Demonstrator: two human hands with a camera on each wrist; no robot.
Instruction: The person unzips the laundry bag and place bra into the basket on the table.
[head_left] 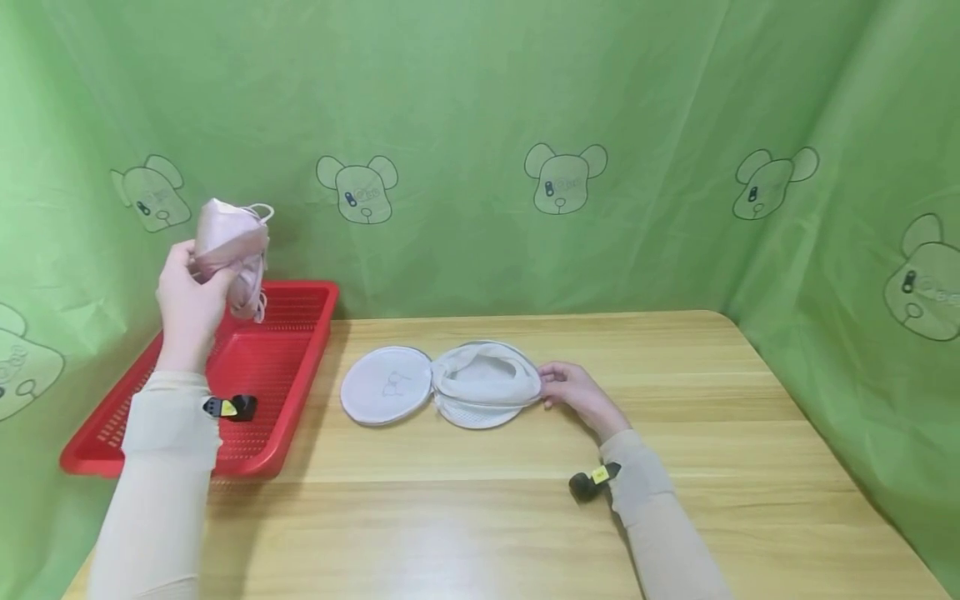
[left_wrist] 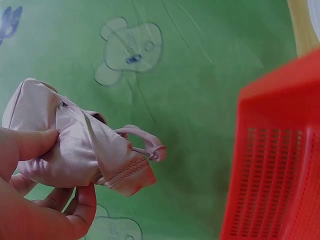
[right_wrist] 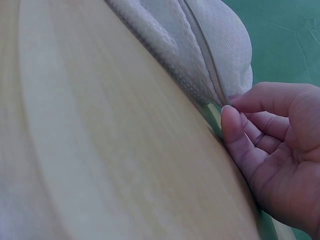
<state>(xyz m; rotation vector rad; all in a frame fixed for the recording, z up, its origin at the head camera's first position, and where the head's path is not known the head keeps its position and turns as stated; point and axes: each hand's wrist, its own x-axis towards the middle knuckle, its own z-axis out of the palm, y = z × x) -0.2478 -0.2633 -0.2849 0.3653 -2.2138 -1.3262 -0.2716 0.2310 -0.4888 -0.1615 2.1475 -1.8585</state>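
Above the red basket (head_left: 307, 350), my left hand (head_left: 193, 296) holds a folded pink satiny cloth item (head_left: 232, 233) with thin straps. In the left wrist view, the thumb presses one side of the pink item (left_wrist: 75, 135) and fingers support it below; a knotted loop sticks out. My right hand (head_left: 577, 396) pinches the zipped edge of a white mesh laundry bag (head_left: 480, 412) between thumb and forefinger. The bag lies on the table with its mouth gaping and its round lid (head_left: 386, 387) folded out flat to the left. The right wrist view shows the zipper (right_wrist: 212, 60) running to my fingertips.
The basket stands at the left of the wooden table (head_left: 450, 517), its perforated walls rising beside my left forearm. A green curtain (head_left: 465, 250) with bear-face prints hangs behind the table and along both sides.
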